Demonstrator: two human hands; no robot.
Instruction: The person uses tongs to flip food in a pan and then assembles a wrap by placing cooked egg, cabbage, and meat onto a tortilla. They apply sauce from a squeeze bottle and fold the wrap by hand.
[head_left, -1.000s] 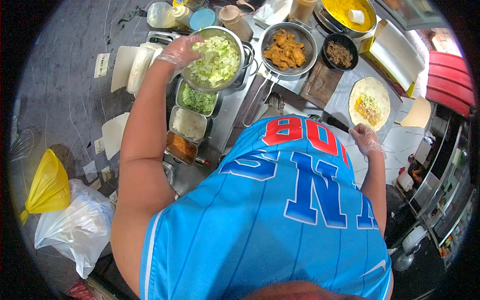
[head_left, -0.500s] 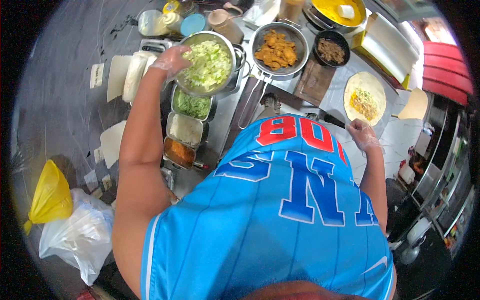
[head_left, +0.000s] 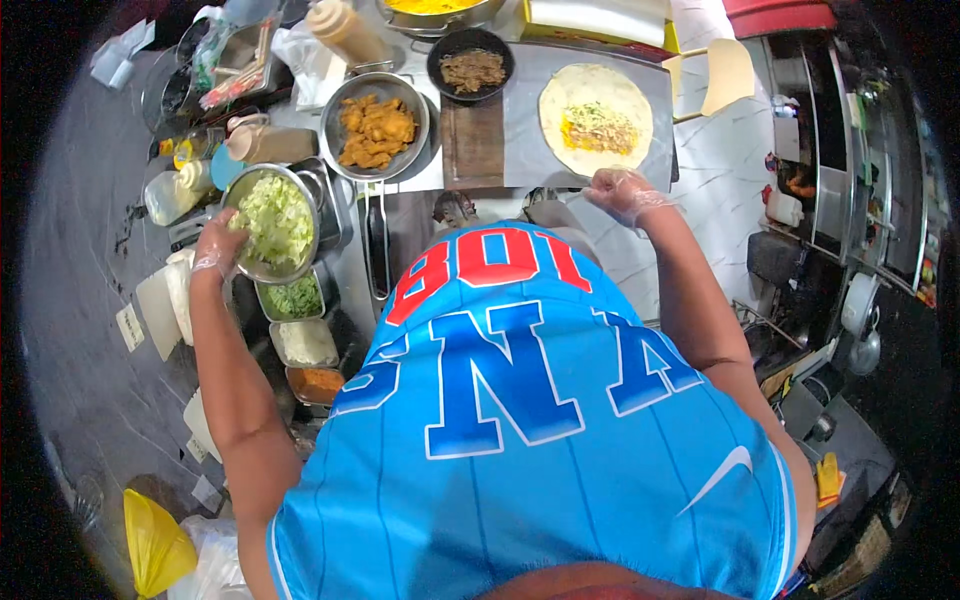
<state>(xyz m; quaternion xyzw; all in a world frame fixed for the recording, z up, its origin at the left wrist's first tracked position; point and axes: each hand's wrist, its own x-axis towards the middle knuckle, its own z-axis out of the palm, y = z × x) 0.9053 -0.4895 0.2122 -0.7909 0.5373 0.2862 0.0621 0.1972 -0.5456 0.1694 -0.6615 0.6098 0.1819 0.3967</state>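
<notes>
My left hand [head_left: 220, 245], in a clear plastic glove, is at the left rim of a steel bowl [head_left: 312, 235]. Its curled fingers are in the shredded pale green lettuce [head_left: 277, 222]. Far to the right, my gloved right hand [head_left: 625, 196] is closed near the front edge of a round flatbread [head_left: 555, 108]. Whatever it may hold is hidden. A filling [head_left: 600, 132] of yellow sauce, brown bits and pale green shreds lies in the middle of the flatbread, which is spread flat on the worktop.
A pan of orange-brown fried pieces [head_left: 376, 132] and a black bowl of brown meat [head_left: 472, 72] stand between my hands. Nearer than the lettuce are trays of green shreds [head_left: 292, 298], white shreds [head_left: 305, 343] and orange-brown food [head_left: 315, 384]. Sauce bottles [head_left: 345, 30] stand behind.
The view has swung right, so the counter sits further left in the picture. My left hand stays at the lettuce bowl, its fingers lower along the rim. My right hand remains beside the flatbread.
</notes>
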